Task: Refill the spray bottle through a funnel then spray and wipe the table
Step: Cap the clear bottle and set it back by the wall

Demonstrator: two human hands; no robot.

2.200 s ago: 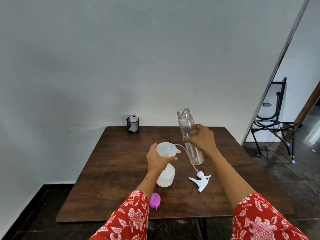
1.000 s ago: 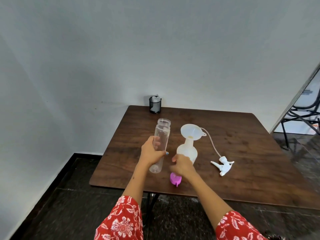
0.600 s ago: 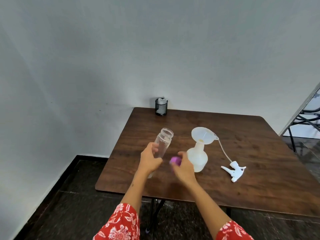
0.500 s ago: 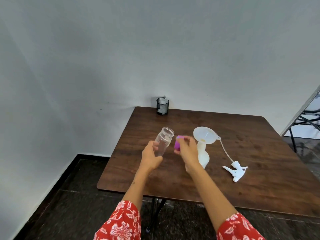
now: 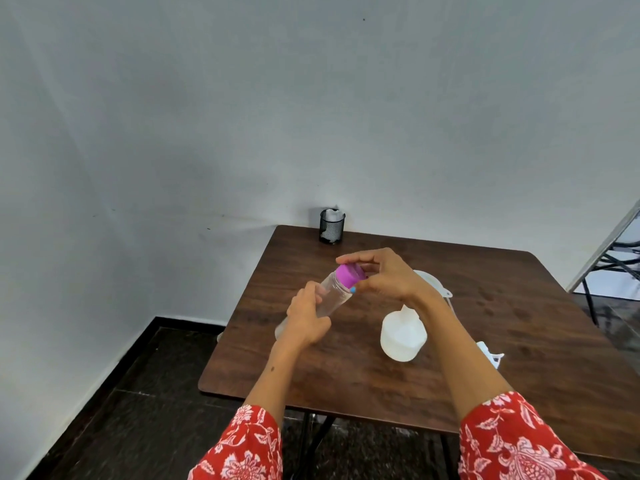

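Clear plastic, tilted up to the right — the refill bottle is held over the wooden table, its lower body wrapped by the left hand. The right hand pinches the purple cap seated on the bottle's mouth, fingertips curled around the rim. Just right of the hands, the white spray bottle stands on the table with a funnel in its neck — the right forearm crosses in front. The white trigger head lies beyond, near the forearm. A black mesh cup sits at the table's far edge against the wall.
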